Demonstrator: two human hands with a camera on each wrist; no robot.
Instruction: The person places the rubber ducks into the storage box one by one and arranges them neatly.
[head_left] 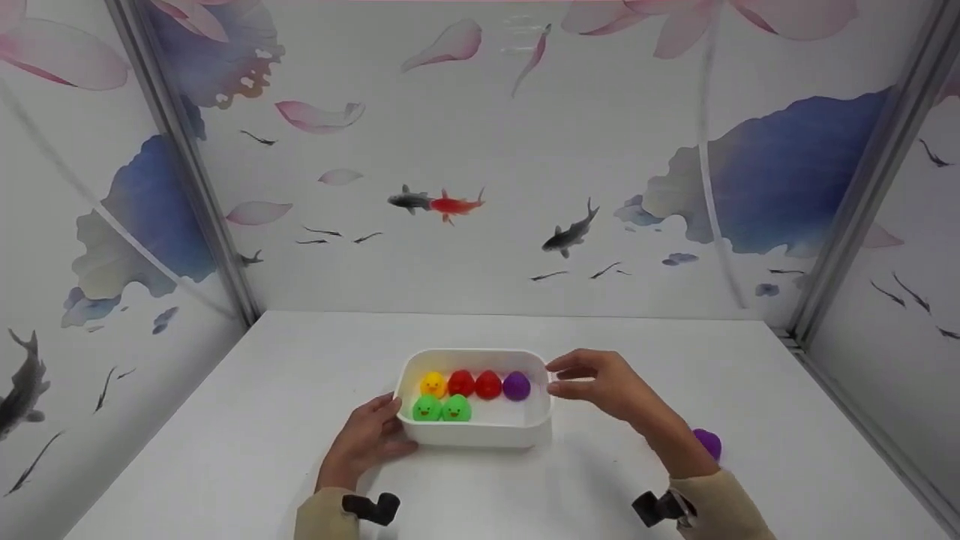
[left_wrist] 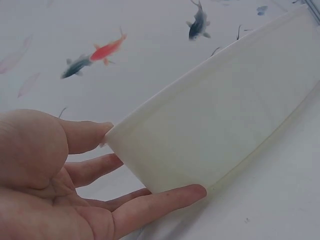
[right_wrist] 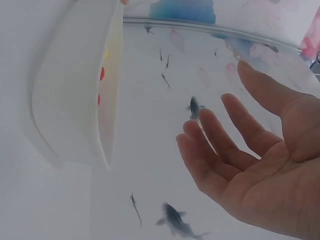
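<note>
My left hand (head_left: pixel 370 433) grips a white plastic box (head_left: pixel 480 436) by its left end, with the thumb at the rim and other fingers reaching along the side and underside. Inside the box are small round toys: a yellow one (head_left: pixel 433 385), two red ones (head_left: pixel 475 385), a purple one (head_left: pixel 517 386) and two green ones (head_left: pixel 442 409). Smiling faces show on the yellow and green toys. Beside the box's right end is my right hand (head_left: pixel 600 382), its fingers loosely bent and holding nothing. In the right wrist view, a gap shows between this hand and the box.
Another purple toy (head_left: pixel 708 445) lies on the white table (head_left: pixel 330 341), partly hidden behind the right forearm. White panels (head_left: pixel 480 262) painted with fish and petals stand at the back and both sides, joined by metal corner posts (head_left: pixel 187 165).
</note>
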